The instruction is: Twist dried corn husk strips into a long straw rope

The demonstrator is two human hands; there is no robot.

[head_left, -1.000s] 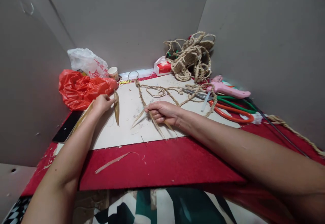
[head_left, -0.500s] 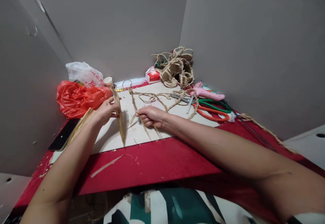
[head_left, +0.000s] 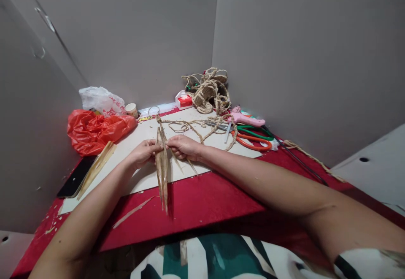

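Between the fingers of my left hand (head_left: 144,153) is a flat strip of dried leaf (head_left: 162,177), brownish and hanging down past the white board's near edge. My right hand (head_left: 183,147) is closed beside it, pinching the end of a braided straw cord (head_left: 160,123); thin loose strands hang below that hand. The two hands' fingertips almost meet, and the strip's upper part lies against the cord. At its far end, the cord runs up to a metal ring (head_left: 154,110). Part of the cord is hidden by the strip and my fingers.
On the white board (head_left: 186,167) lie more cord and orange-handled scissors (head_left: 253,142). A pink glue gun (head_left: 248,119) rests at right. Coiled rope (head_left: 209,95) is piled behind. At left are a red plastic bag (head_left: 98,129), a phone (head_left: 76,177), leaf strips (head_left: 98,167) and a paper cup (head_left: 131,110).
My left hand has moved right with the leaf strip, bringing it against the cord at my right hand. The right hand keeps its hold. The camera view has shifted slightly.
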